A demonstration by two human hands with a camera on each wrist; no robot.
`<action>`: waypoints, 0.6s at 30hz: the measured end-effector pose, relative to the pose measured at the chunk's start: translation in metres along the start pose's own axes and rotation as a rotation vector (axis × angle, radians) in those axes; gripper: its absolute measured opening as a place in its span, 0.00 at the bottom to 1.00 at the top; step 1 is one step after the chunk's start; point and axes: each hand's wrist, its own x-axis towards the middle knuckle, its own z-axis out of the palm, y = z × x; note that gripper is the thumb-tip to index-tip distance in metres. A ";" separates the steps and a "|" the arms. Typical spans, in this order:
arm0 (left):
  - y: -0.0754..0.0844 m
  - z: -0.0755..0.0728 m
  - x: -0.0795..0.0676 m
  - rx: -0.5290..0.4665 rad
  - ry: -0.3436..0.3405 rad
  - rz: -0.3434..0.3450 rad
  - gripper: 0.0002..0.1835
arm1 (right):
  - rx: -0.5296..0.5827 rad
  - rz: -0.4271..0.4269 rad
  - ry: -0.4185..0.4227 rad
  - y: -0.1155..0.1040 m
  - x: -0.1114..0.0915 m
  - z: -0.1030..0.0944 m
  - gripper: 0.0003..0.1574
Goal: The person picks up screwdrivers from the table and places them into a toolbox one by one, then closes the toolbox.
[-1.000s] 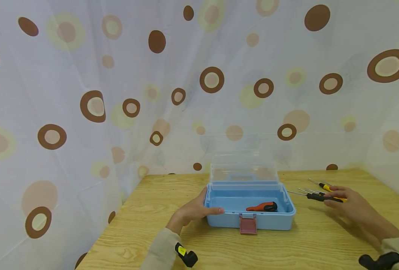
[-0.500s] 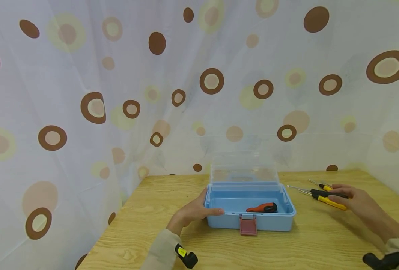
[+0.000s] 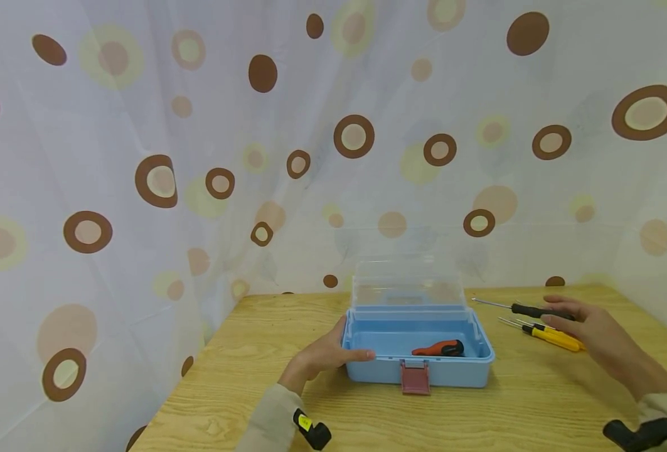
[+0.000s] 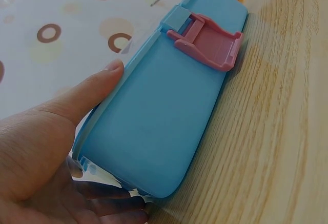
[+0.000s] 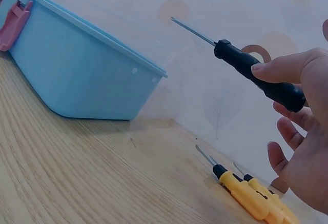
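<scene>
A light blue toolbox (image 3: 386,371) with a raised clear lid (image 3: 409,285) stands on the table. My left hand (image 3: 324,349) rests at its left end, thumb along the front rim and fairly straight fingers against the end wall. Inside lies an orange-and-black handled tool (image 3: 438,348). To the right of the box, my right hand (image 3: 598,333) pinches a screwdriver (image 5: 241,62) by its black handle, lifted off the table with its shaft pointing left. Below that hand lie several yellow-handled screwdrivers (image 5: 251,201), partly overlapping.
A pink latch (image 3: 415,378) hangs down at the toolbox front. The wooden table (image 3: 401,417) runs back to a hanging cloth (image 3: 305,100) with brown and beige circles, close behind the open lid. A strapped wrist camera (image 3: 312,429) sits on the left sleeve.
My right hand has separated the black-handled screwdriver from the yellow ones and raised it, its tip now nearer the box's back right corner. My left hand and the toolbox stay put.
</scene>
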 end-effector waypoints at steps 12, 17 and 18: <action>-0.001 0.000 0.001 -0.016 0.002 0.008 0.62 | -0.004 -0.134 -0.019 -0.029 0.007 0.027 0.29; -0.002 0.001 0.001 -0.004 0.002 0.000 0.63 | 0.076 -0.146 -0.053 -0.035 0.009 0.040 0.23; -0.002 0.001 0.001 0.000 0.002 0.000 0.63 | 0.083 -0.149 -0.058 -0.036 0.009 0.042 0.22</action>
